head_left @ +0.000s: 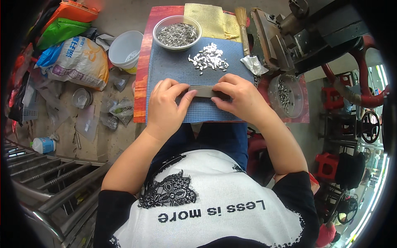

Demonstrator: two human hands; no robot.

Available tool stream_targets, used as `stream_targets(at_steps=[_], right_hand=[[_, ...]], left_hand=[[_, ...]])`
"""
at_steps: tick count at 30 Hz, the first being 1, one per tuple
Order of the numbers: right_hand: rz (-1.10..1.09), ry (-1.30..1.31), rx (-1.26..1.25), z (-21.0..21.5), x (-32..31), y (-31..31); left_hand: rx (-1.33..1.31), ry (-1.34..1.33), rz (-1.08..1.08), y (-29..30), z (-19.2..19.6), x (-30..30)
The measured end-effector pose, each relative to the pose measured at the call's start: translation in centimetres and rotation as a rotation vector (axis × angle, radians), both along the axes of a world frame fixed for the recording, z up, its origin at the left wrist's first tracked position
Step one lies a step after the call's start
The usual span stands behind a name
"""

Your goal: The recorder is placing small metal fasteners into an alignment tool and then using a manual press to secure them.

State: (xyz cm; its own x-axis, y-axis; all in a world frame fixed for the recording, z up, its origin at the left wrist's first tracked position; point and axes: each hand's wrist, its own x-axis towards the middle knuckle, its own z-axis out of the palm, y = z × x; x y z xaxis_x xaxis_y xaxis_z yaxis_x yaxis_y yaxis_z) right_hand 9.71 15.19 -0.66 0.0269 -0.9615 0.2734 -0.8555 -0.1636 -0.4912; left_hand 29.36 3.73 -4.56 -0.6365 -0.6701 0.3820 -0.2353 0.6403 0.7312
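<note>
Grasping a flat grey bar [201,91] from both sides: pinching its left end between thumb and fingers of the left hand [166,98], and its right end likewise with the right hand [240,95]. Leaving neither hand released nor balled into a fist. Lying squarely between the two hands, over the near part of a blue textured mat [165,68]; impossible to tell whether resting on it or lifted slightly. Running left to right along its long axis, roughly in line with the mat's near edge. Facing, just beyond the bar's far side, a loose scatter of small white pieces [208,58] on the same mat. Nearer to that scatter with the right hand than with the left. Having, farther off beyond the left hand, a clear bowl [155,39] of dark metallic slivers [178,34], and, past the right wrist, a round clear tub [298,97] with small pieces inside.
</note>
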Motion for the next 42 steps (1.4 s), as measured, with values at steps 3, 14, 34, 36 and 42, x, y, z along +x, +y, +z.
stream_targets(at_steps=[3,14,34,36,42], right_hand=[[0.006,-0.019,0.029,0.5,0.1,-0.1],[-0.046,-0.187,0.029,2.2,-2.2,1.8],[-0.803,-0.194,-0.040,8.4,-10.4,3.3],[-0.907,-0.089,-0.221,6.9,-12.3,4.2],[-0.852,-0.160,-0.105,3.3,-16.0,3.9]], left_hand=[[0.010,-0.048,-0.024,-0.2,0.1,0.2],[0.054,-0.091,-0.332,-1.5,3.7,-2.6],[0.008,0.202,-0.391,1.3,3.7,-23.8],[0.018,0.208,-0.415,1.7,3.9,-23.7],[-0.025,0.189,-0.406,1.6,3.8,-23.6]])
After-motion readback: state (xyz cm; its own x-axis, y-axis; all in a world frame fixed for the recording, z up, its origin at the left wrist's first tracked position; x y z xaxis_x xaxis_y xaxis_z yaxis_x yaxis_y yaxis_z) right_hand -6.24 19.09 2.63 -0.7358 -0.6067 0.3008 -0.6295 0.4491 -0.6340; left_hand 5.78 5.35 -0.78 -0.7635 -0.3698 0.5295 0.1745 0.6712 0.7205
